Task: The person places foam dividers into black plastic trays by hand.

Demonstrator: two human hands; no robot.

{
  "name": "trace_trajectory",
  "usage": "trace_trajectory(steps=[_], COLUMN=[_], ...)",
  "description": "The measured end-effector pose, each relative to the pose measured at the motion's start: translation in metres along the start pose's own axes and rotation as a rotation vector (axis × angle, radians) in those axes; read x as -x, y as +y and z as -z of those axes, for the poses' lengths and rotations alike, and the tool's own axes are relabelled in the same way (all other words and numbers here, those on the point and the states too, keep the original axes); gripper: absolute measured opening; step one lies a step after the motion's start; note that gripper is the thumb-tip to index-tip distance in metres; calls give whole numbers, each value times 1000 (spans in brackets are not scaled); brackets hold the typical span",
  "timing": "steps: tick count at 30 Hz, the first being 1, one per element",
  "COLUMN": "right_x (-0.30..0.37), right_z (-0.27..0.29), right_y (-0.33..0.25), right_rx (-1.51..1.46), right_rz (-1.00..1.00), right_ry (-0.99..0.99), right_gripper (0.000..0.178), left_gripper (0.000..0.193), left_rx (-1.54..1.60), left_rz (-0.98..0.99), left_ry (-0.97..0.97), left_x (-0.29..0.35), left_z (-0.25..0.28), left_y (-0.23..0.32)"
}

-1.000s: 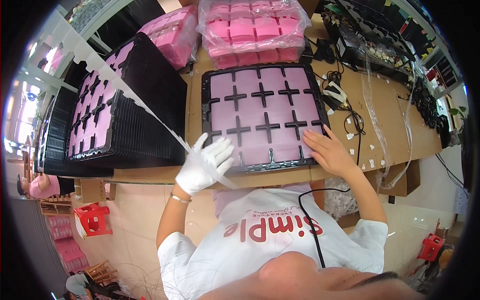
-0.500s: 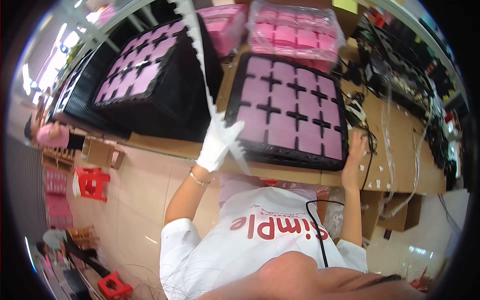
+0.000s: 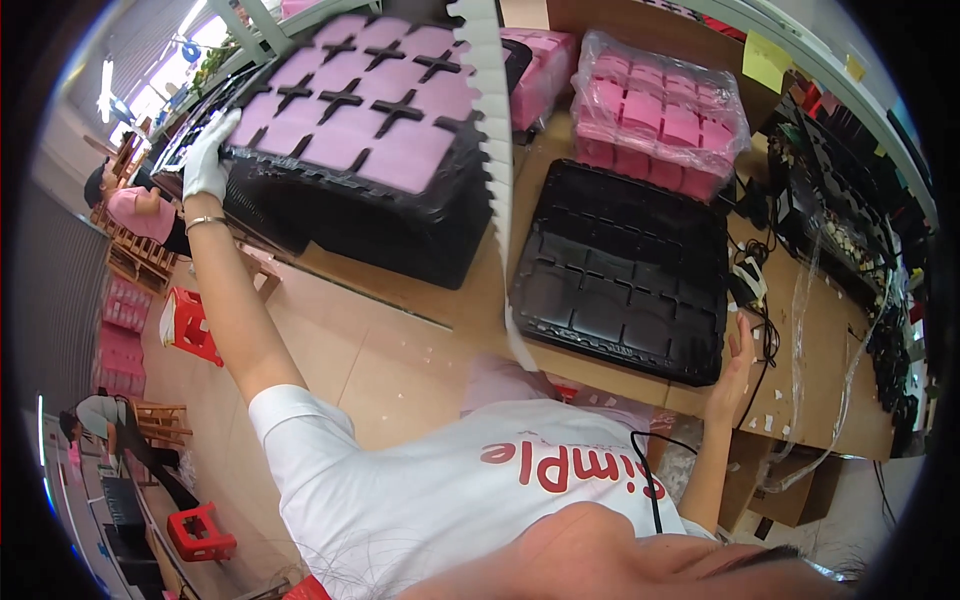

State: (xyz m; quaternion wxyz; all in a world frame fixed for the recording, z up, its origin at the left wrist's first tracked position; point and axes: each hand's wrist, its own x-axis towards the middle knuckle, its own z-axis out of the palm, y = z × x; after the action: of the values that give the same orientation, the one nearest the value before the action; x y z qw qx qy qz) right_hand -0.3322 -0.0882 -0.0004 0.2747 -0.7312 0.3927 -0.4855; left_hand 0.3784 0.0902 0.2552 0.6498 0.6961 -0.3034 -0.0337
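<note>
My left hand [image 3: 209, 165], in a white glove, grips the near left corner of a black plastic tray with pink pads [image 3: 345, 98]. This tray lies on top of a tall black stack [image 3: 390, 235] at the left. Its far edge is blurred. In front of me, a black moulded tray without pads [image 3: 625, 270] rests on the cardboard-covered table [image 3: 800, 350]. Beside its right edge is my bare right hand [image 3: 735, 365], fingers stretched out and holding nothing. Whether it touches the tray I cannot tell.
A white serrated strip [image 3: 490, 130] hangs down between stack and tray. Behind are plastic-wrapped pink pads [image 3: 660, 110]. Cables [image 3: 755, 280] and a dark crate of small parts [image 3: 830, 190] occupy the right. Two people and red stools [image 3: 195, 325] are at the left.
My left hand has moved left from the front tray to the stack. The pink-padded tray is gone from in front of me, leaving bare black plastic there. My right hand has stayed by the tray's side.
</note>
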Motion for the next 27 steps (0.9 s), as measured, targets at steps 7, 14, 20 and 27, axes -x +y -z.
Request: trace_trajectory(steps=[7,14,20,27], right_x=[-4,-12,-21,-20], right_z=[-7,-20,-24,-20], right_y=[-4,-25,-41,-41], right_rx=[-4,182,224,214], right_rz=[-20,32,103,166], right_ry=[-45,-52,-164,-208], right_gripper=[62,61,58,53], left_gripper=[45,39,33,35], left_rx=[-705,-595,-794,-901], left_rz=[53,-829,-891,-839], left_ry=[-48,-735,-473,-424], left_x=[-33,168,169,183], left_z=[36,-141,-162,-155], left_y=[-62,55,41,40])
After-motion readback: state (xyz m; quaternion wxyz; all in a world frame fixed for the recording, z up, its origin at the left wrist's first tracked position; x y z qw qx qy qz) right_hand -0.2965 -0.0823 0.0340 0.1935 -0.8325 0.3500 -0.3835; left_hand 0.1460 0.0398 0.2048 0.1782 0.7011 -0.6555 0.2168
